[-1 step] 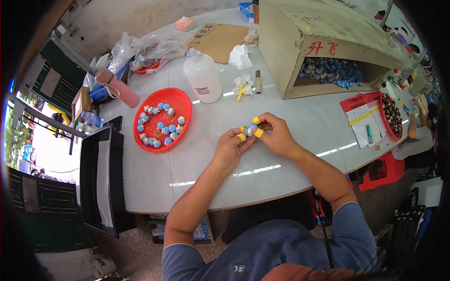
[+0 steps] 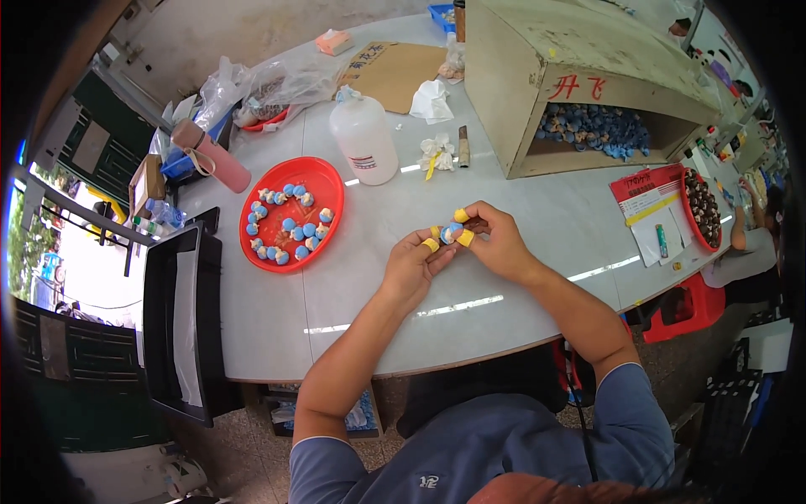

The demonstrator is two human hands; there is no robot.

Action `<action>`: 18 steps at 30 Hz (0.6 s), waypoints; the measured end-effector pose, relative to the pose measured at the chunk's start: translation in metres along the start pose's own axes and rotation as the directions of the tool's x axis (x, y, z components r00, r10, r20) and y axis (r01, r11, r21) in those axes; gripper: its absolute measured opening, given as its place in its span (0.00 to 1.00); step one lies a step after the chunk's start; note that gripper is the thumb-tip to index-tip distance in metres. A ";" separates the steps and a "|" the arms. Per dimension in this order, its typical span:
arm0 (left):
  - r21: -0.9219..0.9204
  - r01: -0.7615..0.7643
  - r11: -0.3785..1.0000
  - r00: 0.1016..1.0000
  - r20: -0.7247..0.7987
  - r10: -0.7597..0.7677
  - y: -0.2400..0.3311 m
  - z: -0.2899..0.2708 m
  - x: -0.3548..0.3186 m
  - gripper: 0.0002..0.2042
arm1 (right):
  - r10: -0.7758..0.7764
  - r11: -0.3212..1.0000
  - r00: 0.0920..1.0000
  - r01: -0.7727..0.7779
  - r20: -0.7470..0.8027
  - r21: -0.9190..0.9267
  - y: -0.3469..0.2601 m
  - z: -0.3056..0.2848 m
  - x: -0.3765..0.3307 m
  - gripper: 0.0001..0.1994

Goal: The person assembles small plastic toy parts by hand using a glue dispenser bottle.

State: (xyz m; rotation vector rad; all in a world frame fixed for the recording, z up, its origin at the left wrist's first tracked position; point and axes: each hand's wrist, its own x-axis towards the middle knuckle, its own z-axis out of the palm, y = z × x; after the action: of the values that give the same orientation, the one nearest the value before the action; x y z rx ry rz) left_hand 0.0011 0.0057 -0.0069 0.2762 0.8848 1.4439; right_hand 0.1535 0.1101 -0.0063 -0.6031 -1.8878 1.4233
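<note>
Above the middle of the table, my left hand (image 2: 409, 267) and my right hand (image 2: 501, 245) meet at a small blue-and-cream figure piece (image 2: 451, 233). The fingers of both hands are closed around it from either side. Yellow covers sit on several fingertips. My fingers hide part of the piece. To the left, a round red tray (image 2: 284, 220) carries several similar blue-and-cream pieces (image 2: 289, 224), some loosely in rows.
A white plastic bottle (image 2: 363, 143) and a pink flask (image 2: 211, 156) stand beyond the tray. Crumpled tissue (image 2: 436, 151) lies near a beige box shelf (image 2: 512, 139) holding blue parts (image 2: 592, 130). A black bin (image 2: 210, 311) adjoins the table's left edge. Papers (image 2: 651, 220) lie right.
</note>
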 end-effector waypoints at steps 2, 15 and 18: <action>0.013 0.007 1.000 1.000 -0.016 -0.007 0.000 0.002 0.000 0.12 | 0.025 0.998 1.000 -0.026 0.017 0.049 0.001 -0.002 0.000 0.10; 0.046 -0.004 0.999 0.999 0.040 0.002 -0.003 -0.003 -0.001 0.13 | -0.253 0.936 0.963 0.268 0.093 -0.227 -0.015 -0.001 -0.005 0.11; 0.083 -0.022 0.996 1.000 0.007 0.022 -0.003 -0.003 -0.002 0.13 | -0.271 0.935 0.959 0.284 0.087 -0.214 -0.010 -0.002 -0.004 0.11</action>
State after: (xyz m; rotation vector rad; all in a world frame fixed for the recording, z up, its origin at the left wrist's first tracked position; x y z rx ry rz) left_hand 0.0016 0.0024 -0.0104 0.3532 0.9405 1.4276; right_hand 0.1580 0.1054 0.0028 -0.3825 -2.1015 1.0642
